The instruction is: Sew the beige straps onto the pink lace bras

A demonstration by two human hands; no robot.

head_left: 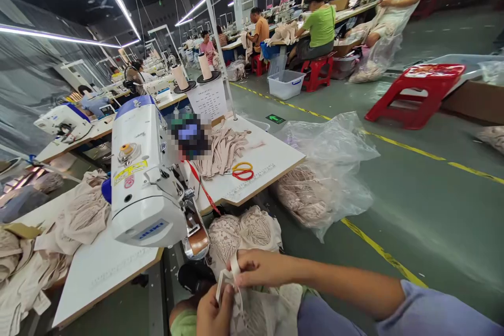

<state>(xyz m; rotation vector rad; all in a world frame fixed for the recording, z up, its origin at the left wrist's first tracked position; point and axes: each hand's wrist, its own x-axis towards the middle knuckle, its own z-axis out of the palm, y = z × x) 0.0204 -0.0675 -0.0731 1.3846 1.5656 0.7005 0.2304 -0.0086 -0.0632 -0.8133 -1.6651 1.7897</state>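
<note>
Low in the view, my left hand [216, 312] is closed, thumb pressed on a pale beige strap [235, 263]. My right hand [258, 269] pinches the same strap a little higher and to the right, so that it bends in a loop between the two hands. Beneath them a beige bra [225, 233] with lace-patterned cups lies across my lap. Further beige fabric [252, 315] hangs below my fingers, partly covered by them. Just beyond the cups is the rounded end of a white sewing machine [145, 205].
On the white table [275, 160] lie a pile of beige fabric strips [224, 152] and scissors [242, 170] with red and yellow handles. A clear plastic bag [326, 178] of beige pieces rests on the floor. More garments [74, 215] cover the left side. Co-workers sit farther back.
</note>
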